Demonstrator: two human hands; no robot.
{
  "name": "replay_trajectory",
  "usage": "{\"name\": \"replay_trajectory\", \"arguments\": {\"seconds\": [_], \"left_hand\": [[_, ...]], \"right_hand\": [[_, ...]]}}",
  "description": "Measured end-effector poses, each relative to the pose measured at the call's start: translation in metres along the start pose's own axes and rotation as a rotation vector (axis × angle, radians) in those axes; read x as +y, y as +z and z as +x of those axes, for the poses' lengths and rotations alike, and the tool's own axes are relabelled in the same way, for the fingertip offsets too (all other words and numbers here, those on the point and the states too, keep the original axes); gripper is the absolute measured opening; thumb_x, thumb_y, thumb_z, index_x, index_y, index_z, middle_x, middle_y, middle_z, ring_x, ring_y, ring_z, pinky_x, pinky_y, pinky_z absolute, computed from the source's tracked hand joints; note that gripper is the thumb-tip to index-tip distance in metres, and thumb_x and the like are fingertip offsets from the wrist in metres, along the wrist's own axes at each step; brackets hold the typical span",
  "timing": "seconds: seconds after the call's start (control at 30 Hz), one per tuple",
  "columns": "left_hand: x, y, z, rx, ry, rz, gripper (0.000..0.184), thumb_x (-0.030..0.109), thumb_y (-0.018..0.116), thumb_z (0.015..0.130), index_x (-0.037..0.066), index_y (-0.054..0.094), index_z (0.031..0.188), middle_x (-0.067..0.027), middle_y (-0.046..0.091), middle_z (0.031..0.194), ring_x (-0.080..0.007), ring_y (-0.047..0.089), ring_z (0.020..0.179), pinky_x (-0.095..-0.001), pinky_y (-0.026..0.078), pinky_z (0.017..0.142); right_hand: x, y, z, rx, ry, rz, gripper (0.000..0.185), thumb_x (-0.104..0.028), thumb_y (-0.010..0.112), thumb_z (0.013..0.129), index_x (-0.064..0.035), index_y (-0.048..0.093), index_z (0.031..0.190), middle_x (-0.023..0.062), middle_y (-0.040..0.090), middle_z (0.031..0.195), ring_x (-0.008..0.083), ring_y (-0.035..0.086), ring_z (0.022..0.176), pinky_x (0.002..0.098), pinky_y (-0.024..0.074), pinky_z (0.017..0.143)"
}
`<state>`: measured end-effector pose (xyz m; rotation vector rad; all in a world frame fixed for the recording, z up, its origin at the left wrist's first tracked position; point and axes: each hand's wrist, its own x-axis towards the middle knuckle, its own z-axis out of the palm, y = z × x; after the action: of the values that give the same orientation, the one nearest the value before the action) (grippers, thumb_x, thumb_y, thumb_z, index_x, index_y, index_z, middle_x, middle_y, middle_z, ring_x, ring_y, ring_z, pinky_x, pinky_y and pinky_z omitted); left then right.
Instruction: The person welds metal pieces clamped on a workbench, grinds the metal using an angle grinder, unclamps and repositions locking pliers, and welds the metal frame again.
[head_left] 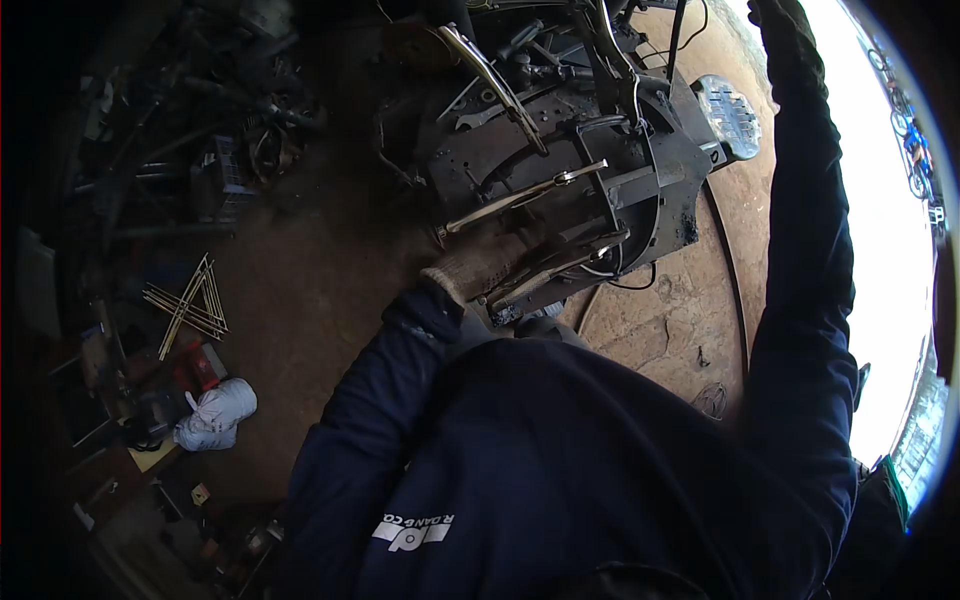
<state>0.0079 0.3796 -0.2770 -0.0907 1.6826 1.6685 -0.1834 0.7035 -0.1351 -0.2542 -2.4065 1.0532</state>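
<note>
Clamps (518, 200) flank the gloved left hand (477, 270) (its fingers are obscured).

The gloved left hand (480, 268) sits just beside the clamps (510, 203) at this dark metal plate (455, 180), the right sleeve (810, 200) stretches forward, and thin rods (190, 308) lie crossed over there.

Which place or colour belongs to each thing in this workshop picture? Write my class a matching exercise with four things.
Things:
1. Glove
2. Clamps
3. Rods
4. Jacket

Places or colours:
A. On the dark metalwork
B. Dark blue
C. On the left hand
D. Crossed on the floor

Pairs: 1-C, 2-A, 3-D, 4-B
</note>
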Motion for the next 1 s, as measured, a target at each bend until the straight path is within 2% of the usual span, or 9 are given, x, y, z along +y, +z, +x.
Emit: {"name": "replay_trajectory", "arguments": {"seconds": [0.2, 0.23, 0.3, 0.37, 0.4, 0.53, 0.6, 0.73, 1.0], "left_hand": [[-0.026, -0.032, -0.018, 0.02, 0.114, 0.134, 0.031, 0.023, 0.064, 0.097, 0.0, 0.065, 0.118, -0.0099, 0.068, 0.11, -0.0171, 0.067, 0.095, -0.0313, 0.055, 0.086], [-0.037, -0.048, -0.023, -0.035, 0.102, 0.128, 0.031, 0.023, 0.064, 0.097, 0.0, 0.065, 0.118, -0.0099, 0.068, 0.11, -0.0171, 0.067, 0.095, -0.0313, 0.055, 0.086], [-0.063, -0.094, -0.026, -0.442, -0.088, -0.073, 0.025, 0.022, 0.062, 0.098, 0.002, 0.07, 0.113, -0.0092, 0.071, 0.099, -0.0135, 0.068, 0.087, -0.0282, 0.055, 0.079], [-0.053, -0.136, -0.026, -0.516, -0.134, -0.079, 0.026, 0.019, 0.064, 0.097, 0.001, 0.068, 0.115, -0.0082, 0.071, 0.101, -0.0128, 0.068, 0.085, -0.0269, 0.055, 0.075], [-0.044, -0.151, -0.025, -0.526, -0.16, -0.079, 0.027, 0.016, 0.066, 0.095, 0.0, 0.067, 0.117, -0.0072, 0.071, 0.104, -0.0121, 0.067, 0.083, -0.0256, 0.056, 0.071], [-0.018, -0.176, 0.01, -0.411, 0.118, 0.066, 0.02, 0.014, 0.066, 0.095, 0.002, 0.071, 0.11, -0.0097, 0.072, 0.096, -0.0117, 0.068, 0.08, -0.0268, 0.056, 0.068], [-0.008, -0.167, 0.032, -0.231, 0.566, 0.249, 0.02, 0.013, 0.069, 0.092, 0.003, 0.071, 0.108, -0.0118, 0.072, 0.095, -0.016, 0.07, 0.079, -0.0284, 0.057, 0.07], [0.021, -0.156, 0.036, -0.224, 0.476, 0.539, 0.018, 0.006, 0.07, 0.088, 0.002, 0.071, 0.105, -0.011, 0.072, 0.092, -0.0184, 0.071, 0.081, -0.0288, 0.057, 0.069], [0.05, -0.146, 0.067, -0.353, 0.658, 0.546, 0.024, 0.006, 0.07, 0.087, 0.002, 0.071, 0.111, -0.0122, 0.074, 0.096, -0.0177, 0.071, 0.084, -0.0279, 0.059, 0.073]], "right_hand": [[0.095, -0.046, -0.139, 0.183, 0.287, 0.426, 0.045, -0.036, 0.065, 0.094, 0.0021, 0.06, 0.117, 0.0093, 0.066, 0.099, 0.0183, 0.062, 0.089, 0.0326, 0.0493, 0.085], [0.112, -0.053, -0.183, 0.259, 0.302, 0.422, 0.049, -0.032, 0.061, 0.099, 0.0025, 0.052, 0.133, 0.0145, 0.064, 0.117, 0.0227, 0.064, 0.101, 0.0375, 0.0522, 0.093], [0.107, -0.064, -0.272, 0.308, 0.47, 0.257, 0.043, -0.031, 0.06, 0.1, 0.0, 0.055, 0.129, 0.0108, 0.066, 0.109, 0.0187, 0.063, 0.092, 0.0351, 0.0523, 0.086], [0.089, -0.05, -0.367, 0.534, 0.721, 0.249, 0.031, -0.03, 0.062, 0.099, -0.0037, 0.059, 0.115, 0.0031, 0.065, 0.091, 0.0139, 0.062, 0.081, 0.0301, 0.0527, 0.077], [0.07, -0.037, -0.408, 0.55, 0.812, 0.145, 0.038, -0.042, 0.065, 0.096, -0.0051, 0.06, 0.104, 0.0016, 0.061, 0.081, 0.0124, 0.056, 0.071, 0.0286, 0.0477, 0.069], [0.034, -0.005, -0.579, 0.252, 1.263, -0.258, 0.043, -0.037, 0.063, 0.098, -0.003, 0.059, 0.125, 0.0035, 0.063, 0.091, 0.0129, 0.056, 0.075, 0.03, 0.049, 0.071], [-0.001, 0.013, -0.614, 0.026, 1.478, -0.287, 0.049, -0.037, 0.062, 0.098, -0.0024, 0.056, 0.131, 0.0062, 0.066, 0.099, 0.015, 0.06, 0.081, 0.0311, 0.0505, 0.075], [-0.039, 0.05, -0.65, -0.399, 1.604, -0.289, 0.054, -0.042, 0.06, 0.096, -0.0039, 0.057, 0.133, 0.0168, 0.066, 0.121, 0.0273, 0.063, 0.113, 0.0365, 0.0474, 0.097], [-0.028, 0.066, -0.652, -0.349, 1.677, -0.231, 0.056, -0.044, 0.059, 0.095, -0.0026, 0.059, 0.133, 0.0189, 0.065, 0.127, 0.0306, 0.06, 0.121, 0.0362, 0.0439, 0.102]]}}
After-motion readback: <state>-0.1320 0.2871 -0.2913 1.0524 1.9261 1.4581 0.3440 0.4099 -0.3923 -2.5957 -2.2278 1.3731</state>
